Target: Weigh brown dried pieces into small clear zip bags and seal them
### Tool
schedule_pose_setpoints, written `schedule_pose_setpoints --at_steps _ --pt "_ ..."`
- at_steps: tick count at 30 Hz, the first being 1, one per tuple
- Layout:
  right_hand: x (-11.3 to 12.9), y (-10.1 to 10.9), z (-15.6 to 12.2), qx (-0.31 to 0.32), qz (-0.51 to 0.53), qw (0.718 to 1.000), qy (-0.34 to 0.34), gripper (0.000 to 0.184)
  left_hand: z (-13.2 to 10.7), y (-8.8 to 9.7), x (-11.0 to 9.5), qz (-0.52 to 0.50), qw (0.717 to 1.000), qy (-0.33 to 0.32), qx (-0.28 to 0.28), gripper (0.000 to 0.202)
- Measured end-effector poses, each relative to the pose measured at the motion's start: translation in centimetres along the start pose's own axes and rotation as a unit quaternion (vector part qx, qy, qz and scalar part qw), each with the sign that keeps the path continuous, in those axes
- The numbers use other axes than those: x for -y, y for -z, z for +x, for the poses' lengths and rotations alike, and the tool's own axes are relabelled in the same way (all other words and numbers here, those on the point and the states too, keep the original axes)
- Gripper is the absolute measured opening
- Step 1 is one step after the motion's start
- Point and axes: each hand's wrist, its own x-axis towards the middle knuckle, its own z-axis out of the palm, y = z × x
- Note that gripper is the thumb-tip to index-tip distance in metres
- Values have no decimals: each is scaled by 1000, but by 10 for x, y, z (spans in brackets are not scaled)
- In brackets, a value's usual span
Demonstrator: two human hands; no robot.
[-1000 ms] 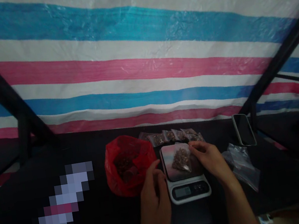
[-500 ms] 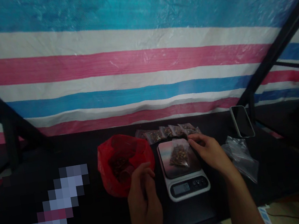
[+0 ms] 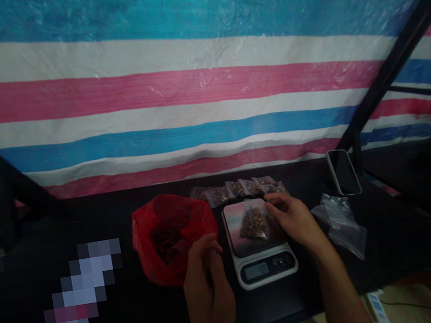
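Observation:
A small clear plastic bag (image 3: 253, 223) of dried brown pieces lies on the metal plate of a white digital scale (image 3: 266, 260). My right hand (image 3: 299, 222) is at the bag's upper right edge, thumb and index finger closed on it. The scale's display (image 3: 256, 271) shows digits that look like 109; a decimal point is too small to make out. My left hand (image 3: 209, 288) is held in front of the red plastic bag (image 3: 147, 248), fingers loosely bent and apart from the thumb, with nothing in them. Inside the red bag are dark pieces and something clear, partly hidden.
Several filled small bags (image 3: 240, 189) lie in a row behind the scale. Flat clear bags (image 3: 344, 228) lie to the right, with a phone (image 3: 344, 173) beyond them. Black frame bars (image 3: 374, 81) and a striped sheet (image 3: 188, 89) enclose the black table (image 3: 113, 319).
The scale's display went from a zero reading to a higher number. Both hands stay almost where they were; the view has shifted slightly.

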Motion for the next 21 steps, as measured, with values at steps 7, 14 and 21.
schedule_pose_setpoints --at_steps 7,14,21 --pt "-1 0 0 -14 21 1000 -3 41 1 5 4 14 999 -32 -4 18" --pt "5 -3 0 -22 50 998 -25 38 2 9 5 19 1000 -19 -7 17" --pt "67 -12 -13 6 263 964 34 38 8 6 -3 10 993 109 49 42"
